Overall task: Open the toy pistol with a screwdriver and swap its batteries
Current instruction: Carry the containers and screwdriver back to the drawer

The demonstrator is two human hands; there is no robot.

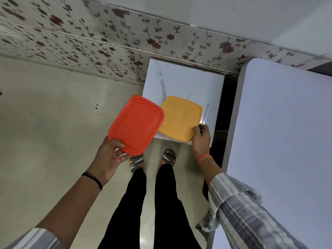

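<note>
My left hand [109,157] holds an orange-red plastic lid or box [136,123] by its near corner, out over the floor left of the low white marble-topped stand [179,81]. A yellow lidded box [181,118] rests at the stand's near edge. My right hand [201,139] grips the black handle of a screwdriver [204,115], whose metal shaft points away along the yellow box's right side; the thumb touches the yellow box. No toy pistol or batteries are in sight.
A large pale table [280,141] fills the right side, with a dark gap between it and the stand. A floral-tiled wall [107,42] runs behind. My legs and sandalled feet [152,160] stand on the beige floor just before the stand.
</note>
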